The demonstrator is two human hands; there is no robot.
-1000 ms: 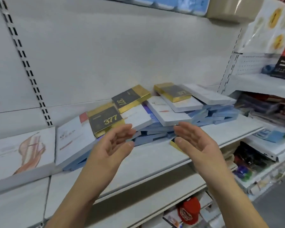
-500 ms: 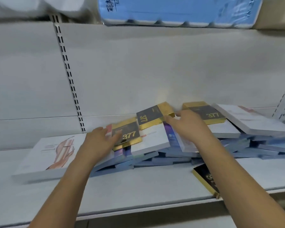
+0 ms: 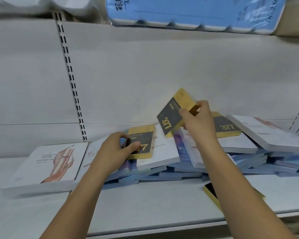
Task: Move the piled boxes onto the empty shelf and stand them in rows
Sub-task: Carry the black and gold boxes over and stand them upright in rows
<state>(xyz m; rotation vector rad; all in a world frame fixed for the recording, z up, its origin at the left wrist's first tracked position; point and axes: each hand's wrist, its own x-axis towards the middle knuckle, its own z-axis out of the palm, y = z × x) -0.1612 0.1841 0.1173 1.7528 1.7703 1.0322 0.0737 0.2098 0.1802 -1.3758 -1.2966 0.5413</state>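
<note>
My right hand [image 3: 197, 123] pinches a tilted gold box [image 3: 173, 112] above the pile [image 3: 162, 169], while my left hand [image 3: 116, 150] curls its fingers [image 3: 134, 146] round a flat gold box [image 3: 143, 135].

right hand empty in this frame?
No, the right hand grips a black-and-gold 377 box, held tilted up over the pile of boxes.

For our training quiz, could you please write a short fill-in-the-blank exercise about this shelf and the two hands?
1. The right hand holds up a black-and-gold box marked ___.
2. The left hand grips a second such box; the white box with a drawing lies to its ___.
3. The wrapped pack overhead is coloured ___.
Missing words: 377; left; blue.
</note>
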